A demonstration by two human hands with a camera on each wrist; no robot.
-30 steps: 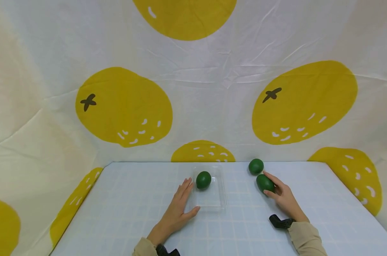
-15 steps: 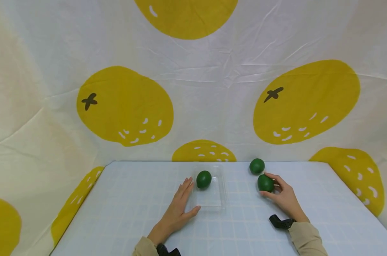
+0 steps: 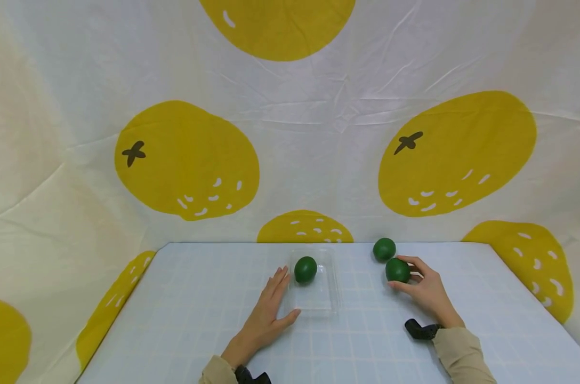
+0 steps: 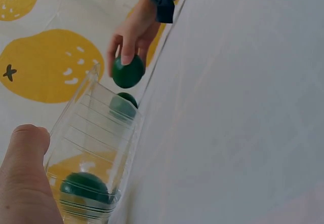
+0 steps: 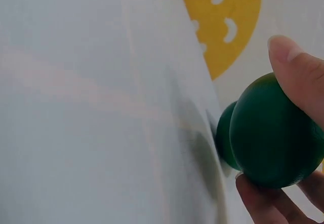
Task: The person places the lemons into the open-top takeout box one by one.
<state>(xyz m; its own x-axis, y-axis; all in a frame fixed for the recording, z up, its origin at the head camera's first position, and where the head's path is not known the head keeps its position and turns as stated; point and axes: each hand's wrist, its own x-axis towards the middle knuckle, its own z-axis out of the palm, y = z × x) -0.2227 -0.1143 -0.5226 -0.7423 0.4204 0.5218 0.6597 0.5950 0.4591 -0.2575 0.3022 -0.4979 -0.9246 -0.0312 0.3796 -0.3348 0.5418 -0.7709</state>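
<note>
My right hand [image 3: 426, 290] pinches a smooth, round green fruit [image 3: 397, 270] between thumb and fingers. In the right wrist view this held fruit [image 5: 276, 133] is off the table, its shadow apart from it. A second green fruit [image 3: 384, 250] rests on the table just behind it. Left of them stands a clear plastic container [image 3: 319, 304] with a third green fruit [image 3: 305, 270] in its far part. My left hand [image 3: 263, 320] lies along the container's left side, fingers straight and thumb spread near the front corner; whether it presses the wall I cannot tell.
A pale checked cloth covers the table [image 3: 203, 298]. Behind it and at the sides hangs a white curtain [image 3: 319, 160] printed with large yellow fruits. A black wrist mount [image 3: 420, 329] sits on the right wrist; another is partly visible at the left wrist.
The right hand has tightened its hold on the green fruit, turned it, and raised it slightly. The left hand, the container and the other two fruits stay where they were.
</note>
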